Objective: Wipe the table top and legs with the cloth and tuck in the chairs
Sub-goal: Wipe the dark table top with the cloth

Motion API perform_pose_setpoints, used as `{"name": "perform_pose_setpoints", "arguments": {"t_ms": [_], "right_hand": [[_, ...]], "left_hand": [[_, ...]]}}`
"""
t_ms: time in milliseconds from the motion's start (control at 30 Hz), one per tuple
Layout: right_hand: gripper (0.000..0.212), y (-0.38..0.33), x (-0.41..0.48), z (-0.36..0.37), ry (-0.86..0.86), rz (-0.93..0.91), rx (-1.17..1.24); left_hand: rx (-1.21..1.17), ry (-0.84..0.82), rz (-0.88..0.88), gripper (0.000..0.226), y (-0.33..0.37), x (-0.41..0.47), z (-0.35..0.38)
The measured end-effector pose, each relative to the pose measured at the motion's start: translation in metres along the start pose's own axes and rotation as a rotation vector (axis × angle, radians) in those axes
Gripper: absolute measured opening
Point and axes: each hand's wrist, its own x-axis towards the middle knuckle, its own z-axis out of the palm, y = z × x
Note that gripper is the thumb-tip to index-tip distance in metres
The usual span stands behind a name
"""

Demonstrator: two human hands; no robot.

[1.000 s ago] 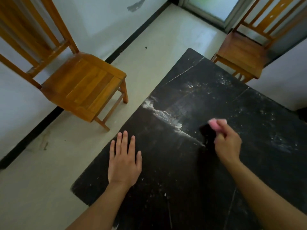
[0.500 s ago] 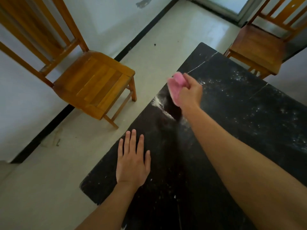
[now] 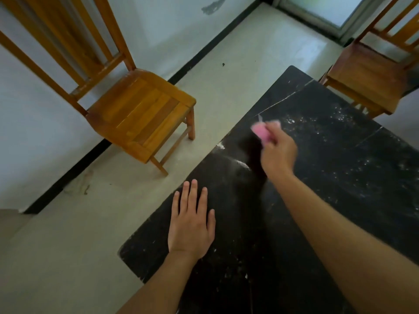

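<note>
A black table top [image 3: 340, 177] fills the lower right, speckled with white dust and crossed by a thin crack. My right hand [image 3: 277, 150] grips a pink cloth [image 3: 260, 130] near the table's left edge, blurred by motion. A streak of white dust [image 3: 240, 163] lies just below that hand. My left hand [image 3: 192, 225] rests flat on the table near its left edge, fingers straight. One wooden chair [image 3: 140, 112] stands to the left, away from the table. A second wooden chair [image 3: 367, 80] stands at the table's far end.
A white wall with a black skirting strip [image 3: 90, 155] runs along the left. Pale floor [image 3: 68, 245] lies between the left chair and the table. A glass door [image 3: 322, 10] is at the top right.
My right hand with the cloth swept from mid-table to the left edge, then back a little to the right. The dust streak has shrunk. My left hand has stayed flat.
</note>
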Motion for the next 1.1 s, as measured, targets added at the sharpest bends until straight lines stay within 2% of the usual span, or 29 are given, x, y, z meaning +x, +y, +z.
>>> {"name": "perform_pose_setpoints", "arguments": {"t_ms": [67, 133, 200, 233, 333, 367, 433, 533, 600, 633, 733, 800, 933, 1000, 1100], "right_hand": [[0.052, 0.037, -0.03, -0.01, 0.132, 0.088, -0.077], [0.052, 0.05, -0.058, 0.016, 0.187, 0.033, -0.053], [0.055, 0.029, -0.066, 0.055, 0.166, -0.052, 0.037], [0.052, 0.009, -0.063, 0.075, 0.094, -0.031, 0.111], [0.042, -0.051, -0.037, 0.114, -0.29, 0.095, 0.256], [0.04, -0.063, -0.027, 0.115, -0.34, 0.114, 0.289], [0.035, -0.07, -0.009, 0.098, -0.286, 0.099, 0.275], [0.033, -0.043, -0.004, 0.066, -0.003, 0.04, 0.113], [0.039, -0.024, -0.024, 0.069, 0.046, 0.016, 0.029], [0.04, -0.021, -0.036, 0.08, -0.034, 0.018, 0.04], [0.039, -0.038, -0.052, 0.113, -0.428, 0.095, 0.214], [0.038, -0.049, -0.047, 0.109, -0.509, 0.13, 0.292], [0.036, -0.013, -0.034, 0.039, -0.294, -0.014, 0.18], [0.03, 0.018, -0.035, -0.017, -0.172, -0.052, 0.117], [0.036, 0.077, -0.041, -0.112, -0.025, -0.086, -0.02]], "left_hand": [[0.001, -0.007, 0.001, 0.058, 0.001, 0.0, 0.0], [0.005, -0.011, -0.002, 0.058, 0.0, 0.001, 0.0], [0.004, -0.015, -0.001, 0.058, 0.0, 0.001, -0.001], [0.002, -0.016, 0.0, 0.058, -0.001, 0.001, 0.0], [0.004, -0.017, -0.009, 0.058, -0.001, 0.001, -0.001], [0.005, -0.017, -0.01, 0.058, 0.0, 0.001, -0.001], [0.003, -0.012, -0.007, 0.058, 0.0, 0.002, -0.002], [0.004, 0.0, -0.006, 0.058, -0.001, 0.002, -0.001], [0.004, 0.008, 0.002, 0.057, -0.001, 0.001, -0.001], [-0.002, 0.012, 0.007, 0.057, -0.001, 0.002, -0.001], [0.002, 0.025, -0.006, 0.058, -0.003, 0.003, 0.001], [0.006, 0.028, -0.017, 0.058, -0.002, 0.003, 0.001], [0.032, 0.045, -0.026, 0.059, -0.003, 0.002, 0.002], [0.057, 0.049, -0.048, 0.056, 0.001, -0.001, 0.0], [0.057, 0.037, -0.116, 0.053, 0.026, -0.007, -0.006]]}}
